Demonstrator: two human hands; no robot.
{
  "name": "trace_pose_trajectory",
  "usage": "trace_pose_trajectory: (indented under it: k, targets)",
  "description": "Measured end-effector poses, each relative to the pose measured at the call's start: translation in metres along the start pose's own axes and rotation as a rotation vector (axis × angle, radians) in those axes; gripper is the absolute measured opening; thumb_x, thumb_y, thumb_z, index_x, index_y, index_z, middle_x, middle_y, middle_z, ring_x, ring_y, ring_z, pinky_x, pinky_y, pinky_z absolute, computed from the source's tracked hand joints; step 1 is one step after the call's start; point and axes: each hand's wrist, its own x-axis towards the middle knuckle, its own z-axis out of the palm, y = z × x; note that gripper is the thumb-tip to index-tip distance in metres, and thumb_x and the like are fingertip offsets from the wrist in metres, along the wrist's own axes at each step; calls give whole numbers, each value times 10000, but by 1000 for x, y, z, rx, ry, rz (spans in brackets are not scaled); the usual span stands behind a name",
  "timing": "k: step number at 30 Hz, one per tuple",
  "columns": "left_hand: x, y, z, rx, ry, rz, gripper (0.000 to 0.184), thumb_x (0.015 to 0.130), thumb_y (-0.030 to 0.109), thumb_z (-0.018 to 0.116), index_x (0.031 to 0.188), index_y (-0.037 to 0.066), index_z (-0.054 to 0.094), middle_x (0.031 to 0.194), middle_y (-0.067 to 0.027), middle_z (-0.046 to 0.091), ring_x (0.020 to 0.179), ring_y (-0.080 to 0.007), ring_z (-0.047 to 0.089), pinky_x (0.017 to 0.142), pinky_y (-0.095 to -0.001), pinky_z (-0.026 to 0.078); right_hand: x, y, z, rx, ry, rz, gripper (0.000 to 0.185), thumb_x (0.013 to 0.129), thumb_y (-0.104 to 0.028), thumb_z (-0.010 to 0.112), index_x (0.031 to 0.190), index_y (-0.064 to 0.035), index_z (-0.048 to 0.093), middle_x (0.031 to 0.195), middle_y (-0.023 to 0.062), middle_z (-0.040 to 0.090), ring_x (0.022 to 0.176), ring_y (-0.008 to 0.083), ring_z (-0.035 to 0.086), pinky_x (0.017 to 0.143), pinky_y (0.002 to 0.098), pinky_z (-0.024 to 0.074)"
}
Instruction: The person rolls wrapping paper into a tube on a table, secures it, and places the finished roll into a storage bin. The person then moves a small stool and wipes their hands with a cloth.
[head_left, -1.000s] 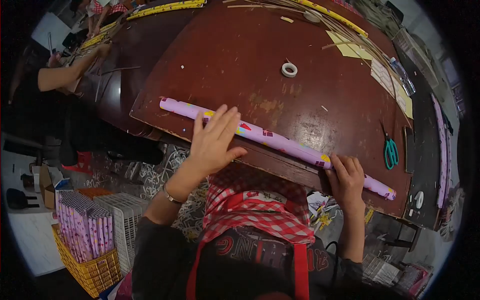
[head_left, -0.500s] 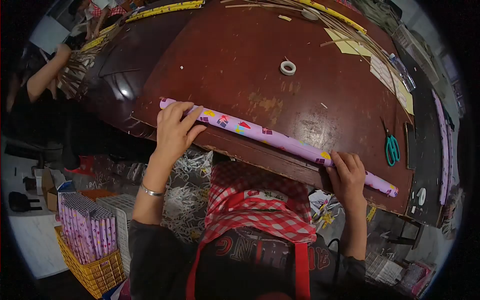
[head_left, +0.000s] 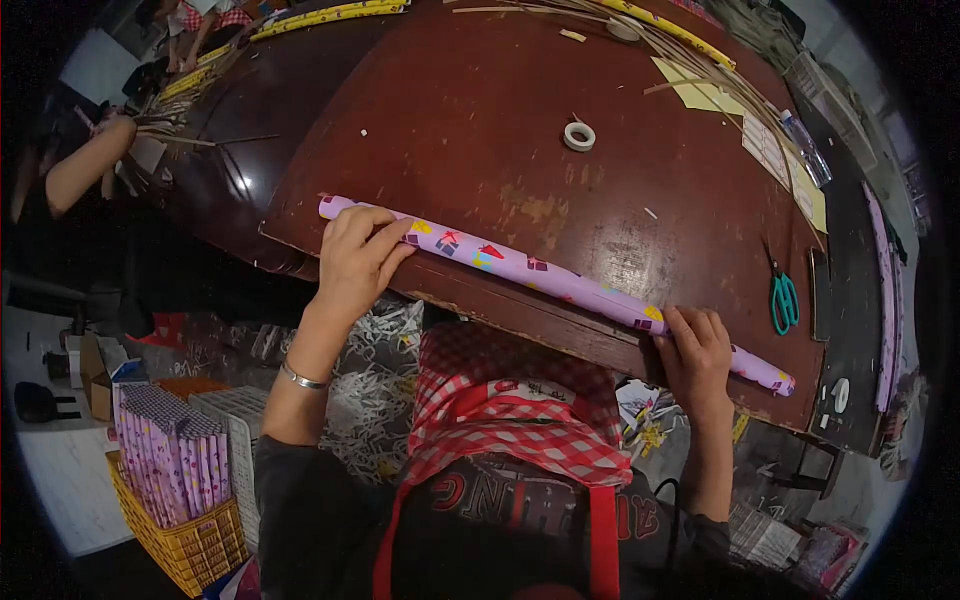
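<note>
At the left edge of the frame a co-worker's forearm (head_left: 90, 165) had drawn back from where it reached a second earlier. Left of centre, the left hand (head_left: 357, 250) had changed most: a second before, it was spread nearly flat over the roll, closer to its middle; now it had moved toward the upper-left end and its fingers had bent. The purple roll (head_left: 540, 275) had hardly shifted, lying aslant along the near edge of the brown surface (head_left: 450, 120), from left of centre down to the lower right. The right hand (head_left: 697, 350) had stayed where it was. The roll now seemed steadied near both ends rather than pressed at its middle.

As for pose, the left forearm, with a bracelet (head_left: 303, 379), rose from the lower left, the hand arched, fingers over the roll and thumb along its near side. That grip looked closed on the roll, whose left tip stuck out beyond it. At right of centre the right forearm came almost straight up; its fingers curled over the roll, also closed on it, with the lower-right end showing past them. How firmly either pressed could not be told.
</note>
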Motion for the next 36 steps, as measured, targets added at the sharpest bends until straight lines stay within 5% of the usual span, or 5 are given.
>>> trace_pose_trajectory:
  k: [20, 23, 26, 36]
  targets:
    - [-13, -6, 8, 0, 75, 115, 275, 684, 149, 791, 918, 75, 665, 948, -45, 620, 904, -257, 594, 803, -393, 451, 0, -1, 0, 13, -2, 18, 472, 690, -84, 747, 1146, -52, 631, 984, 98, 622, 881, 293, 581, 733, 410, 477]
    - [-6, 15, 5, 0, -18, 34, 400, 713, 245, 779, 1047, 65, 650, 1099, -63, 613, 1074, -283, 565, 932, -487, 401, 1, -1, -1, 19, 11, 11, 477, 685, -84, 752, 1146, -52, 631, 987, 101, 623, 878, 294, 582, 731, 410, 478]
    - [3, 37, 9, 138, -237, -49, 656, 745, 402, 722, 1282, 71, 542, 1375, -96, 493, 1356, -296, 374, 1025, -701, 213, 3, -2, -1, 25, 14, 7, 475, 681, -82, 755, 1139, -52, 632, 985, 103, 625, 869, 294, 584, 726, 410, 480]
    - [22, 130, 42, -152, -281, 218, 628, 731, 267, 755, 1279, 45, 543, 1335, -106, 522, 1246, -301, 487, 991, -644, 315, 2, 0, 0, 22, 43, 5, 439, 691, -125, 759, 1109, -60, 640, 965, 93, 624, 847, 283, 587, 712, 403, 489]
